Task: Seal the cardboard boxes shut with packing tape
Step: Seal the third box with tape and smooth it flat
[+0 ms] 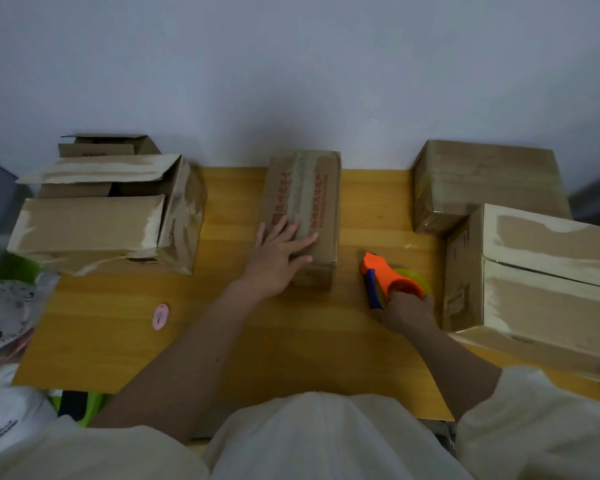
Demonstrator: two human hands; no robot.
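While my left hand lies flat on the taped middle box, my right hand grips the tape dispenser on the table. Two boxes on the right look sealed; the left box and the one behind it gape open.

Red printed characters run along the middle cardboard box; too blurred to read.

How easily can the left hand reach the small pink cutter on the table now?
Probably yes: the left hand lies flat on the middle box, and only bare table separates it from the pink cutter.
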